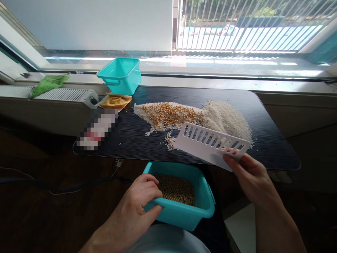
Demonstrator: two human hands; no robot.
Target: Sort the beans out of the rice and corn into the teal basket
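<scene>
My left hand is closed on the near-left rim of a turquoise plastic bin, fingers inside the edge and thumb outside. Tan dried peas or beans cover the bin's bottom. In my right hand is a flat white plastic plate with a row of slots, pinched at its right end. The plate is tilted over the table's front edge, above the bin. Behind it lies a spread of white rice-like grains, with orange-tan peas or beans scattered over its left part.
The dark wood-grain table stands against a window sill. Another turquoise bin is at the back left, beside an orange cloth. A blurred-out packet-like item lies at the left edge. A green cloth rests on the radiator.
</scene>
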